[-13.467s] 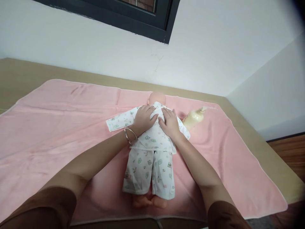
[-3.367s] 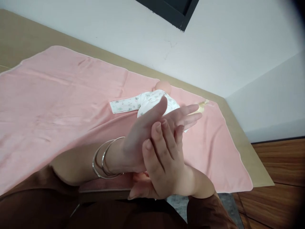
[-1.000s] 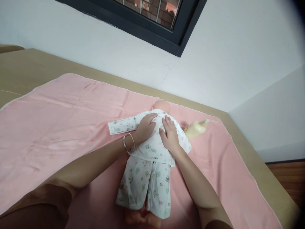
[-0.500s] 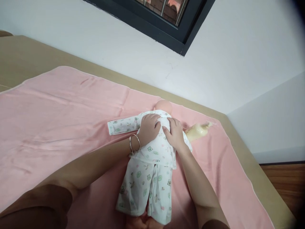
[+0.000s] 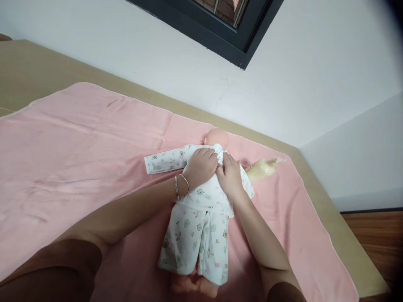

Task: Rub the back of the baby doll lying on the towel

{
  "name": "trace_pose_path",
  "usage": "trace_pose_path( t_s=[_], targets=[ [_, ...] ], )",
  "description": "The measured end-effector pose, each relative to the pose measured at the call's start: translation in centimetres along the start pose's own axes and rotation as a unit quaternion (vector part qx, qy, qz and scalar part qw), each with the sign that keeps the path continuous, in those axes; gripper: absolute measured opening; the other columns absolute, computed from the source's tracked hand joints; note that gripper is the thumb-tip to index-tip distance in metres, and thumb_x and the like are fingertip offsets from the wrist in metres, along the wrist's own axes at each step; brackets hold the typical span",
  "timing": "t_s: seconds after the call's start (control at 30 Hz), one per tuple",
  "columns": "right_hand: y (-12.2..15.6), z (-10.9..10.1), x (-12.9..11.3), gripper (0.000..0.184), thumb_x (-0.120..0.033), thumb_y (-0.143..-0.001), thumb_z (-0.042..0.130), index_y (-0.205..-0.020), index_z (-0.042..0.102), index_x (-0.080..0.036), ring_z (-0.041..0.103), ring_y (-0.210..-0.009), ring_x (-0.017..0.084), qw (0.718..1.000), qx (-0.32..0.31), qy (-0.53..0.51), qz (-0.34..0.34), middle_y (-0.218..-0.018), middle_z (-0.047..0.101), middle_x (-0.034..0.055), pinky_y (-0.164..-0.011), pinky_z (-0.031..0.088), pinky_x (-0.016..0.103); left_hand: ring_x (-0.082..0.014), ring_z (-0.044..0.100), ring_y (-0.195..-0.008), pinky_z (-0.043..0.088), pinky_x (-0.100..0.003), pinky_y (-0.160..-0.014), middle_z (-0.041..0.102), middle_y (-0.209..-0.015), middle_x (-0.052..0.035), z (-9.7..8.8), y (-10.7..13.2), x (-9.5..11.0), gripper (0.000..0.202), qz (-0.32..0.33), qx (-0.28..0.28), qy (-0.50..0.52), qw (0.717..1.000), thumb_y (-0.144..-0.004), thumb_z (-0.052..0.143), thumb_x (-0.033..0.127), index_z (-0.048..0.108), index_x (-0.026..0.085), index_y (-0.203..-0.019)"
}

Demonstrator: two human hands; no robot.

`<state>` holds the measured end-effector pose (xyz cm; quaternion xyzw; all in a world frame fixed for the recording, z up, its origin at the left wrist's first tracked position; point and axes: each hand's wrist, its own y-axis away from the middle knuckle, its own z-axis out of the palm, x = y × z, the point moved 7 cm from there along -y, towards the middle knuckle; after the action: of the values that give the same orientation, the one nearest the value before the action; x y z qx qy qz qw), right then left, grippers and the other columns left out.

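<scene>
Both hands now sliding closer together on upper back of face-down baby doll in white printed pyjamas (image 5: 201,201), lying on pink towel (image 5: 78,142). Left hand (image 5: 201,167) and right hand (image 5: 230,176) pressing flat, fingers together, gripping nothing; cream bottle (image 5: 262,167) lying just beside.

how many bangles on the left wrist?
2, both thin silver bangles sitting side by side on the wrist just behind the left hand, which rests on the doll. The underside of the wrist is hidden, so more could be there.
</scene>
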<state>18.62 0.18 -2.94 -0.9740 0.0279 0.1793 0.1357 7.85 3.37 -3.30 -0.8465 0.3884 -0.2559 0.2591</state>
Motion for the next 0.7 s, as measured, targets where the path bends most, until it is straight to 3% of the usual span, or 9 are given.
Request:
trace_pose_path(
  t_s=[0.1,0.23,0.3,0.4,0.53,0.7],
  targets=[
    [1.0,-0.4,-1.1,0.05,-0.024,-0.097,0.037,-0.138,0.058,-0.005,0.052,-0.139,0.039,0.997,0.044,0.057,-0.026,-0.143,0.062,0.0248,-0.123,0.026,0.064,-0.0355,0.064,-0.107,0.051,-0.051,-0.094,0.071,-0.113,-0.0186,-0.2,0.1,0.3,0.031,0.002,-0.006,-0.011,1.0,-0.101,0.04,0.019,0.07,0.012,-0.101],
    [1.0,-0.5,-0.4,0.044,-0.03,-0.098,0.042,-0.131,0.065,-0.012,0.06,-0.131,0.035,0.994,0.093,0.045,-0.046,-0.134,0.07,0.0187,-0.124,0.022,0.063,-0.0369,0.059,-0.12,0.047,-0.053,-0.104,0.067,-0.124,-0.0206,-0.3,0.2,-1.0,0.031,-0.094,0.024,0.014,0.995,-0.098,0.047,0.023,0.065,0.009,-0.119],
    [0.3,-0.2,0.7,0.046,-0.034,-0.1,0.04,-0.135,0.062,-0.016,0.057,-0.135,0.034,0.995,0.088,0.009,-0.045,-0.14,0.067,0.0155,-0.124,0.021,0.066,-0.038,0.053,-0.132,0.041,-0.055,-0.112,0.062,-0.136,-0.022,0.1,0.2,-1.4,0.039,-0.12,0.023,0.023,0.992,-0.097,0.049,0.026,0.059,0.007,-0.131],
    [-0.7,0.3,2.1,0.051,-0.039,-0.102,0.036,-0.145,0.053,-0.017,0.048,-0.145,0.033,0.998,0.046,-0.02,-0.047,-0.152,0.056,0.0159,-0.123,0.02,0.069,-0.0366,0.05,-0.137,0.035,-0.055,-0.119,0.06,-0.141,-0.0204,0.6,0.1,-1.6,0.043,-0.11,0.015,0.037,0.993,-0.098,0.049,0.026,0.057,0.007,-0.135],
    [-0.8,0.1,1.7,0.05,-0.035,-0.101,0.037,-0.145,0.052,-0.016,0.05,-0.144,0.03,0.995,0.039,0.002,-0.096,-0.151,0.057,0.0159,-0.124,0.027,0.063,-0.0324,0.058,-0.128,0.04,-0.05,-0.116,0.067,-0.131,-0.0162,0.2,0.0,-1.1,0.034,-0.064,0.036,0.044,0.996,-0.098,0.048,0.021,0.064,0.011,-0.126],
    [0.6,-0.8,0.1,0.041,-0.026,-0.1,0.04,-0.122,0.071,-0.012,0.069,-0.121,0.03,0.983,0.124,0.087,-0.106,-0.122,0.077,0.0163,-0.121,0.036,0.055,-0.0329,0.064,-0.114,0.05,-0.048,-0.101,0.071,-0.114,-0.0157,-0.4,0.2,-0.6,0.025,-0.062,0.033,0.03,0.997,-0.098,0.045,0.018,0.069,0.014,-0.104]
  ],
)
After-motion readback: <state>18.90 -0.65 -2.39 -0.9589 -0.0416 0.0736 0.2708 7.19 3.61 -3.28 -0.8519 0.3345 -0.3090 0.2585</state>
